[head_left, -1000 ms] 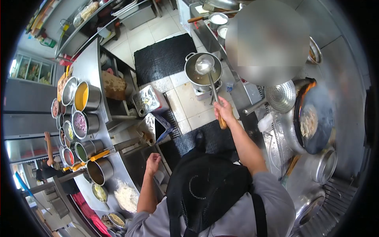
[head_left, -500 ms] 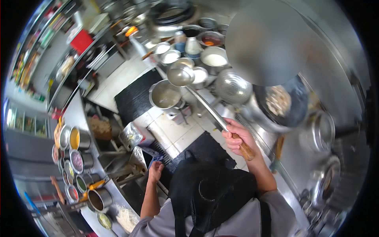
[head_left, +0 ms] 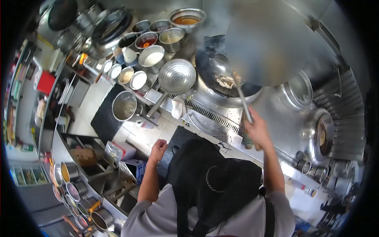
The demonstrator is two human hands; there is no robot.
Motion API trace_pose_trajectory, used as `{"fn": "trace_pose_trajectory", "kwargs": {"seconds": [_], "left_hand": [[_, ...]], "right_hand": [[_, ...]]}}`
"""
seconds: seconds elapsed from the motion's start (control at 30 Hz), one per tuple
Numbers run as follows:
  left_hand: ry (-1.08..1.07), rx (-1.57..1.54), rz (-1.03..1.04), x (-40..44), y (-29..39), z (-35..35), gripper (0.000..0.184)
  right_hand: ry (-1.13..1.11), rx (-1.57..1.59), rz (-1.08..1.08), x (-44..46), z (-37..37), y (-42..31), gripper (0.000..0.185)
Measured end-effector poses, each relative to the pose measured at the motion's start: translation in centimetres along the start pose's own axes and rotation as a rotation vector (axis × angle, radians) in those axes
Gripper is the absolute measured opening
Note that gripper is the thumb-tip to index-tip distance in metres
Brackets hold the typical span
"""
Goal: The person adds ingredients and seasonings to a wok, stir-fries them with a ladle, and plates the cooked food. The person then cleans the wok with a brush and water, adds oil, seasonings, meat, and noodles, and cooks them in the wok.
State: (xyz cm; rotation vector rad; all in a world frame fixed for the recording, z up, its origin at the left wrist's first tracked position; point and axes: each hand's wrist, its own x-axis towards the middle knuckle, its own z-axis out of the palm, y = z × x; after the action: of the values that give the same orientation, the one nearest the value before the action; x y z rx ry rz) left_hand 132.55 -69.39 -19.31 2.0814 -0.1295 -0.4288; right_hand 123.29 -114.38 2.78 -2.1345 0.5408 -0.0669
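Observation:
My right hand (head_left: 257, 129) is wrapped round the handle of a long metal ladle (head_left: 242, 96). The ladle's bowl is inside a black wok (head_left: 205, 67), over pale pieces of food (head_left: 225, 81). A blurred round patch hides the wok's right part. My left hand (head_left: 158, 150) hangs over the floor in front of my body, its fingers curled, touching nothing that I can see; whether something small is in it is hidden. Left of the wok lies a perforated metal strainer (head_left: 177, 76), its handle pointing down-left, beside a white cloth (head_left: 178, 106).
Pots and bowls of sauces and powders, one a white-filled pot (head_left: 151, 57), stand left of the wok. A large pot (head_left: 124, 106) sits low beside the stove edge. Ingredient containers (head_left: 69, 172) line the left counter. Another round pan (head_left: 321, 134) is at the right.
My view has turned toward the stove. The ladle has gone from above the low pot into the wok, with my right hand still holding it. My left hand remains low in front of me.

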Motion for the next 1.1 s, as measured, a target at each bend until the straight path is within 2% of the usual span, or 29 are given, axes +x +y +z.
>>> {"fn": "trace_pose_trajectory", "kwargs": {"seconds": [0.03, 0.1, 0.13, 0.23, 0.27, 0.33, 0.37, 0.4, 0.43, 0.47, 0.5, 0.53, 0.6, 0.67, 0.77, 0.8, 0.87, 1.0, 1.1], "left_hand": [[0.011, 0.028, -0.029, 0.1, -0.4, -0.2, 0.025], [0.099, 0.077, -0.048, -0.3, -1.2, -1.7, 0.024], [0.184, 0.050, -0.048, -0.7, -1.3, -2.6, 0.023], [0.471, 0.028, 0.002, 0.0, -2.5, -6.0, 0.018], [0.526, 0.113, 0.061, 0.7, -0.9, -8.0, 0.019], [0.662, 0.159, 0.167, 4.1, 2.3, -11.0, 0.021], [0.630, 0.057, 0.145, 6.1, 5.0, -12.4, 0.024], [0.595, -0.045, 0.124, 8.7, 7.9, -13.3, 0.027], [0.611, -0.055, 0.222, 13.9, 10.2, -14.7, 0.034], [0.612, -0.058, 0.324, 18.3, 12.6, -15.0, 0.040], [0.656, -0.039, 0.345, 22.3, 13.3, -15.3, 0.054], [0.698, -0.025, 0.364, 26.1, 13.3, -15.5, 0.067], [0.745, 0.097, 0.406, 32.6, 13.5, -16.6, 0.091], [0.786, 0.181, 0.310, 37.8, 13.2, -17.3, 0.109], [0.854, 0.256, 0.199, 41.5, 12.8, -17.9, 0.117], [0.851, 0.254, 0.197, 42.1, 12.9, -18.2, 0.117], [0.786, 0.241, 0.067, 43.0, 12.8, -18.7, 0.116], [0.730, 0.262, 0.072, 44.1, 12.0, -19.3, 0.114], [0.738, 0.284, 0.111, 44.5, 11.7, -19.8, 0.110]], "right_hand": [[0.063, -0.038, -0.152, -0.8, -0.9, 2.6, 0.059], [0.067, -0.250, -0.030, -3.9, -4.1, 3.8, 0.061], [0.106, -0.407, -0.040, -4.7, -4.8, 7.1, 0.062], [0.082, -0.661, 0.256, -4.7, -5.9, 8.0, 0.064], [0.072, -0.670, 0.233, -3.6, -5.5, 7.9, 0.064], [0.164, -0.600, 0.018, -0.7, -3.3, 7.8, 0.063], [0.254, -0.624, -0.215, 1.6, -1.5, 7.9, 0.062], [0.230, -0.425, -0.247, 4.4, 1.1, 4.1, 0.059], [0.202, -0.227, -0.283, 8.8, 5.4, -2.1, 0.056], [0.094, -0.119, -0.134, 11.2, 7.4, -5.7, 0.054], [0.077, 0.197, -0.248, 14.8, 11.0, -5.8, 0.055], [-0.059, 0.382, -0.103, 16.8, 13.1, -10.0, 0.057], [-0.227, 0.489, -0.074, 21.5, 17.1, -17.1, 0.060], [-0.324, 0.503, -0.110, 26.2, 21.2, -21.7, 0.058], [-0.403, 0.480, -0.162, 32.5, 26.9, -25.9, 0.060], [-0.441, 0.448, -0.180, 33.9, 28.3, -27.2, 0.061], [-0.460, 0.370, -0.170, 36.2, 30.3, -29.5, 0.062], [-0.474, 0.241, -0.157, 38.3, 33.1, -31.0, 0.061], [-0.507, 0.354, -0.084, 38.2, 33.2, -31.6, 0.063]]}}
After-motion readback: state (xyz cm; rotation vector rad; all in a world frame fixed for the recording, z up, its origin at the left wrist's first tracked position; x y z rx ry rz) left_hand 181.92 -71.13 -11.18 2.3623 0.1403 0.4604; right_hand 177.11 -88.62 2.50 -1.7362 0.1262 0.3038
